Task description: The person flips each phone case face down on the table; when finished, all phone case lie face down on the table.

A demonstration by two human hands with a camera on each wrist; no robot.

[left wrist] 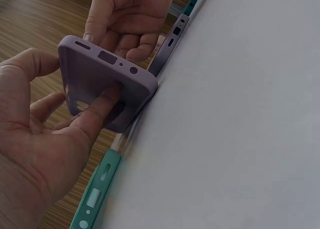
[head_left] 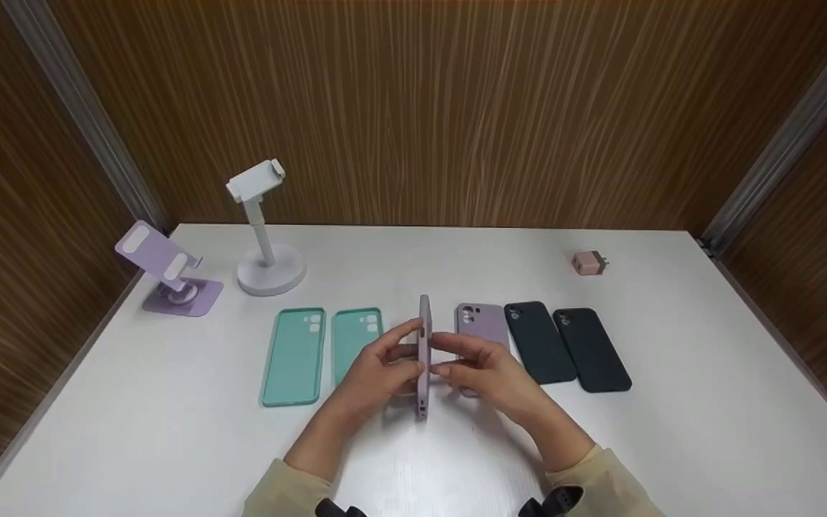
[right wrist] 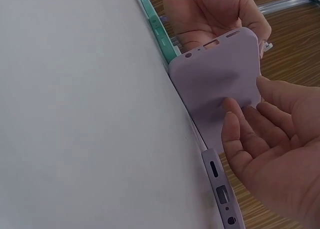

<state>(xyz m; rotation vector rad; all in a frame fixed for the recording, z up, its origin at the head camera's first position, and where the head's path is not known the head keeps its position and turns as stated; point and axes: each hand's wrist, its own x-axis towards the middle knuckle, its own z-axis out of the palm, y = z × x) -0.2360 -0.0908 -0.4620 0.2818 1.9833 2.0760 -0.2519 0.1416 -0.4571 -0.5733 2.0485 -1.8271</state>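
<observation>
Phone case (head_left: 424,352) between other cases (head_left: 293,366)

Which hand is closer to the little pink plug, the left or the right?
Right. The right hand is in front of the pink plug and left of it; the left hand is farther left, across the held purple case.

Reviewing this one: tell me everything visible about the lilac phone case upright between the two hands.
The thin, lilac, rounded-rectangular phone case looks like matte, soft plastic. It holds no phone: the hollow inner side faces the person's left, the smooth back their right. Port cutouts pierce its near end. It stands on edge at the flat white tabletop; whether they touch is unclear. The left grip pinches it, thumb inside; fingertips of the right grip touch its back.
</observation>
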